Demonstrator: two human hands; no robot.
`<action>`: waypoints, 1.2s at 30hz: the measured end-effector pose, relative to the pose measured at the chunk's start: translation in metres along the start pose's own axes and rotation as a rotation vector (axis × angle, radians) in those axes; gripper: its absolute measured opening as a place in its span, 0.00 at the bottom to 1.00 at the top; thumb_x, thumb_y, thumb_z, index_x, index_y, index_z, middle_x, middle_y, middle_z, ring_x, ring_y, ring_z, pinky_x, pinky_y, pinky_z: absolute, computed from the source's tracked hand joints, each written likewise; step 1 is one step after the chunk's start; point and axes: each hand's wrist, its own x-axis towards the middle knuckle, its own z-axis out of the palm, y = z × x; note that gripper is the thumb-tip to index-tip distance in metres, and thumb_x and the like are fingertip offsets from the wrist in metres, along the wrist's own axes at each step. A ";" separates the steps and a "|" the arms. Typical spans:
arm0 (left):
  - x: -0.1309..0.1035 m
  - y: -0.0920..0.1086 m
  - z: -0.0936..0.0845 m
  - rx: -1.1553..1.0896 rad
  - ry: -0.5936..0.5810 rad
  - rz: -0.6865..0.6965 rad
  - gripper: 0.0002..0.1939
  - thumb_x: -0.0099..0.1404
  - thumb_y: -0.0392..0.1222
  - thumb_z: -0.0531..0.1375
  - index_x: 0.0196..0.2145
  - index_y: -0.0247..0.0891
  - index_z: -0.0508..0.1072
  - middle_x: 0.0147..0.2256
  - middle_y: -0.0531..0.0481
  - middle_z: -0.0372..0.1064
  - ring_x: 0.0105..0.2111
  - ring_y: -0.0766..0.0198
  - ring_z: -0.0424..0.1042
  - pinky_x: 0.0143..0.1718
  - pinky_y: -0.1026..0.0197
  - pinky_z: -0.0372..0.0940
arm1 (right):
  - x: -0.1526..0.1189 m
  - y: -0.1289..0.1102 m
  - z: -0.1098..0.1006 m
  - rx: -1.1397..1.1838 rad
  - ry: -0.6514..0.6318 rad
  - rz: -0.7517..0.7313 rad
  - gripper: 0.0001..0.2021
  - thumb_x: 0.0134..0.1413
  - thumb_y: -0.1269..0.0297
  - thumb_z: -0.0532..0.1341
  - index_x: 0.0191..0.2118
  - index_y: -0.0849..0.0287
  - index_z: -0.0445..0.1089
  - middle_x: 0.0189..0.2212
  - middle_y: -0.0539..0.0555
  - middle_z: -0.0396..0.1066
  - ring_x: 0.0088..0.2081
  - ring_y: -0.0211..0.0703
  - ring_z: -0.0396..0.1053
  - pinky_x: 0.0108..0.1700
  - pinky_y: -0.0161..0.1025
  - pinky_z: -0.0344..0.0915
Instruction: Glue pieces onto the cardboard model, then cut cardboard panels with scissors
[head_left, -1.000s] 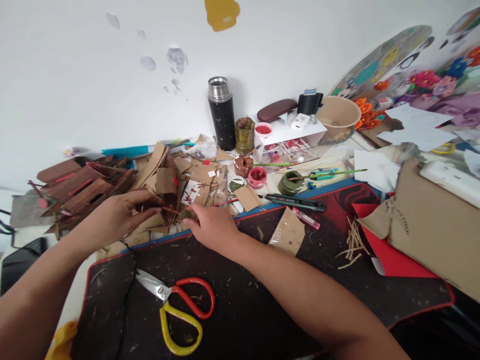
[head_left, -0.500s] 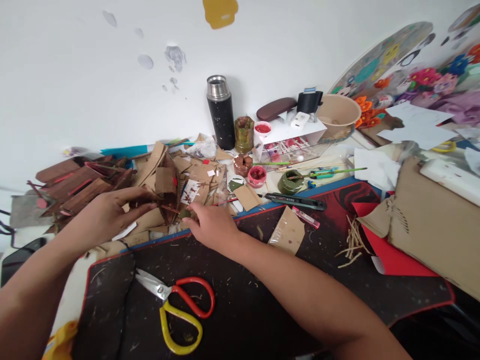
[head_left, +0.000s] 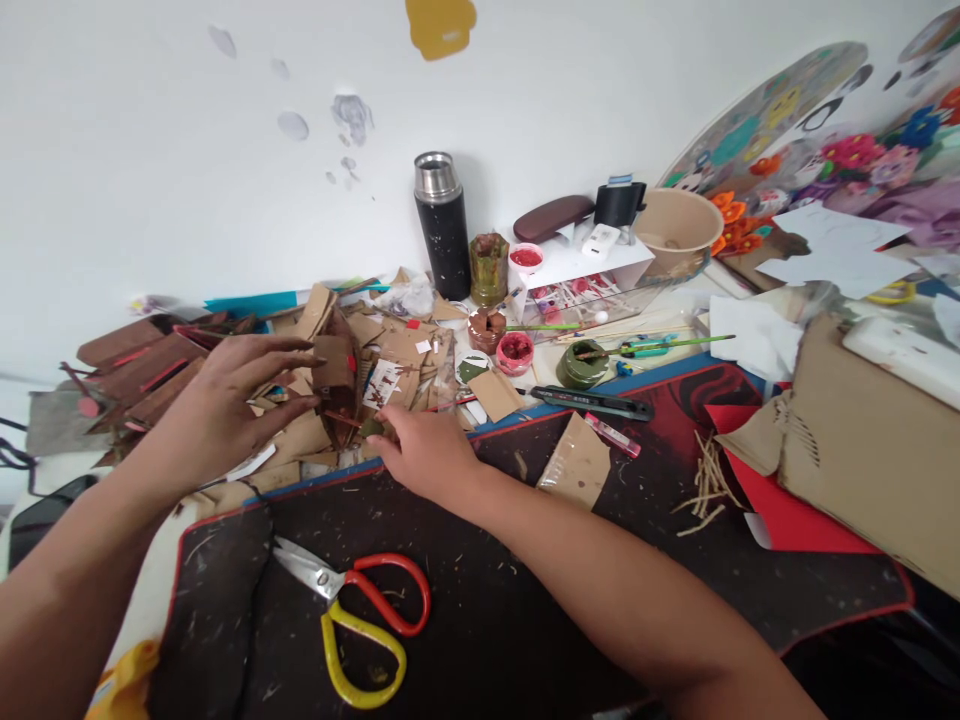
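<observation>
Some fingers of the right hand (head_left: 431,452) pinch a small green piece (head_left: 370,428), probably for steadiness, while the left hand (head_left: 214,405) (its fingers spread) gives the brown cardboard piece (head_left: 334,367) clearance.

The scene is viewed from the wearer's head, above the near side of the mat (head_left: 487,640), with the camera faced forward and down. The scissors (head_left: 327,582) are seen close, from above; the left hand (head_left: 217,405) and right hand (head_left: 427,450) are viewed from the wrist side. The flask (head_left: 441,235) is seen farther off, before the far wall (head_left: 225,200).
</observation>
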 end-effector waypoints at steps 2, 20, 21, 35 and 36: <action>0.002 -0.001 0.002 -0.009 -0.024 0.034 0.22 0.74 0.57 0.58 0.58 0.42 0.74 0.64 0.36 0.69 0.65 0.44 0.66 0.68 0.39 0.57 | 0.000 0.000 0.000 0.002 -0.001 0.001 0.17 0.74 0.55 0.60 0.60 0.58 0.73 0.42 0.57 0.84 0.48 0.56 0.81 0.47 0.46 0.70; -0.003 -0.009 0.014 -0.043 -0.064 0.063 0.28 0.74 0.59 0.59 0.65 0.44 0.69 0.68 0.35 0.65 0.69 0.44 0.62 0.70 0.37 0.57 | -0.001 0.001 0.002 0.004 0.022 -0.018 0.18 0.74 0.54 0.61 0.60 0.58 0.73 0.42 0.57 0.84 0.47 0.57 0.82 0.46 0.46 0.70; -0.003 -0.009 0.014 -0.048 -0.068 0.058 0.28 0.74 0.60 0.59 0.65 0.44 0.69 0.68 0.35 0.65 0.69 0.44 0.62 0.70 0.37 0.57 | -0.001 0.001 0.002 0.004 0.022 -0.019 0.18 0.74 0.54 0.60 0.60 0.58 0.73 0.42 0.57 0.84 0.47 0.56 0.82 0.46 0.46 0.70; -0.004 -0.013 0.019 -0.033 -0.064 0.110 0.27 0.75 0.54 0.60 0.68 0.46 0.67 0.69 0.38 0.65 0.69 0.45 0.64 0.69 0.37 0.57 | -0.001 0.002 0.003 0.005 0.022 -0.026 0.18 0.74 0.53 0.61 0.60 0.57 0.72 0.43 0.57 0.84 0.48 0.55 0.81 0.47 0.45 0.70; -0.004 -0.013 0.019 -0.031 -0.064 0.114 0.27 0.75 0.54 0.60 0.68 0.46 0.66 0.69 0.38 0.65 0.69 0.46 0.64 0.69 0.37 0.57 | -0.001 0.002 0.003 0.006 0.020 -0.027 0.18 0.74 0.53 0.61 0.60 0.57 0.72 0.43 0.57 0.84 0.48 0.55 0.81 0.47 0.46 0.70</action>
